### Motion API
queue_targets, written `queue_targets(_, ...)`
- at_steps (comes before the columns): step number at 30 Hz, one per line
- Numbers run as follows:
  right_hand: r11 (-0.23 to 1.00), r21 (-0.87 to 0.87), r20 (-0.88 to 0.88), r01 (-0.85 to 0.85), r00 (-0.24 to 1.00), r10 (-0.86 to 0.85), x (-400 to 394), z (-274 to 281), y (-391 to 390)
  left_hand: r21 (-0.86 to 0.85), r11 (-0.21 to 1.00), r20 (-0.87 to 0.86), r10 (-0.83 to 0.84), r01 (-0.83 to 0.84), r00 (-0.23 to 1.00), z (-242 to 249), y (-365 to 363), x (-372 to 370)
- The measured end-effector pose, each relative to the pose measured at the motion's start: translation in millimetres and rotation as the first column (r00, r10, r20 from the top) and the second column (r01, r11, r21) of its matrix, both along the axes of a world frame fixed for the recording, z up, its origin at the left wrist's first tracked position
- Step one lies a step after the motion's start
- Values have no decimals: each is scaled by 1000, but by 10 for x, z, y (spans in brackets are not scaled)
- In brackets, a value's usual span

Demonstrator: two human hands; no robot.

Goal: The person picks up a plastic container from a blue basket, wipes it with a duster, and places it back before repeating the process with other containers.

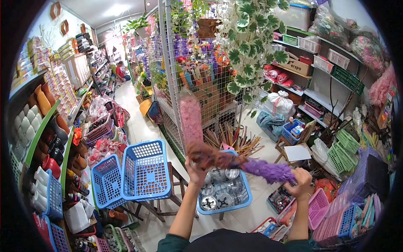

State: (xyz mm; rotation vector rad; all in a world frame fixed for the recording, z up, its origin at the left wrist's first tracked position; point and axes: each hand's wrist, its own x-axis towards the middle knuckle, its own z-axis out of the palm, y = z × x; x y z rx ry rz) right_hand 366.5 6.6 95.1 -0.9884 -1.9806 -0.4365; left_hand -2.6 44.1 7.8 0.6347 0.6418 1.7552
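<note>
A long fluffy garland (268,169), brown at one end and purple at the other, is stretched between my two hands above the floor. My left hand (195,170) is closed around its brown end. At the purple end, my right hand (299,181) grips with fingers curled. Below the garland stands a blue basket (248,197) of round clear containers (222,187), several with silvery lids; the garland hides part of its back rim. Just beyond my left hand is a tall clear bag of pink pieces (191,117), against the wire grid.
Two blue baskets (145,168) stand on a stool to the left. A white wire grid (205,92) with hanging leaves (247,50) rises ahead, thin sticks (239,138) at its foot. Shelves flank both sides. Farther down the aisle a person in red (121,71) is low down.
</note>
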Motion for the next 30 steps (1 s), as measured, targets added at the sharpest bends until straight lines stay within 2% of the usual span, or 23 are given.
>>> queue_targets(2,998,-57,17,-24,1000,25,84,17,-35,106,994,-9,11,-10,1000,-7,23,-56)
queue_targets(3,997,-69,47,42,998,-39,167,39,-42,169,971,-59,-163,171,985,20,36,-193)
queue_targets(4,991,-79,78,108,992,-102,228,51,-40,170,971,-59,-162,170,985,3,34,-175)
queue_targets(6,989,-29,73,142,987,-140,254,49,-13,2,1000,-56,-29,29,998,51,-8,-95)
queue_targets(7,988,18,39,154,987,-154,232,19,12,28,993,-92,-112,115,989,58,-8,-112)
queue_targets(8,984,63,4,165,986,-165,202,3,23,28,993,-92,-110,113,990,52,-11,-62)
queue_targets(10,990,13,-9,139,990,-139,145,-31,-15,-50,998,-62,21,-25,998,39,-7,94)
queue_targets(11,997,-15,14,76,997,-76,160,-74,-14,-51,998,34,42,-40,999,122,-32,122)
queue_targets(12,999,-44,35,13,999,-11,174,-96,-5,-50,998,33,44,-42,999,84,-30,64)
queue_targets(14,999,-46,44,4,999,-2,239,-50,-4,133,989,-74,-49,58,996,37,-53,-101)
queue_targets(15,996,-25,45,82,996,-81,296,-55,7,145,986,15,-84,80,996,13,-23,-116)
queue_targets(16,987,-5,45,162,986,-162,338,-66,6,143,987,14,-83,81,996,-4,-29,-119)
queue_targets(18,981,18,34,196,980,-196,304,-124,38,-57,998,-142,-17,9,990,-100,-17,-149)
queue_targets(19,990,13,-31,143,989,-142,225,-153,31,78,985,-27,-152,154,988,-54,-17,-148)
queue_targets(20,996,13,-97,90,991,-88,170,-186,31,77,985,-28,-151,153,988,-23,-18,-86)
queue_targets(21,1000,-19,-110,16,994,-18,156,-242,28,62,998,20,-27,26,999,2,-4,25)
queue_targets(22,1000,-18,-111,14,994,-16,175,-272,7,42,994,64,98,-101,993,149,-61,111)
queue_targets(23,998,-64,-83,-6,997,1,215,-290,-8,111,986,-105,133,-121,985,178,-125,52)
queue_targets(24,994,-108,-54,-26,998,20,249,-283,-5,114,986,-104,137,-125,985,170,-136,1)
queue_targets(26,996,-87,-40,3,999,-6,293,-280,10,108,993,-86,-27,37,996,104,-153,-81)
queue_targets(27,996,-69,-77,49,996,-54,311,-336,49,89,996,-214,0,20,977,34,-138,-127)
queue_targets(28,994,-55,-115,95,988,-101,304,-345,56,86,996,-212,1,18,977,1,-131,-106)
queue_targets(30,996,-43,-126,76,989,-81,215,-335,28,47,999,-160,32,-25,987,-47,-86,-20)
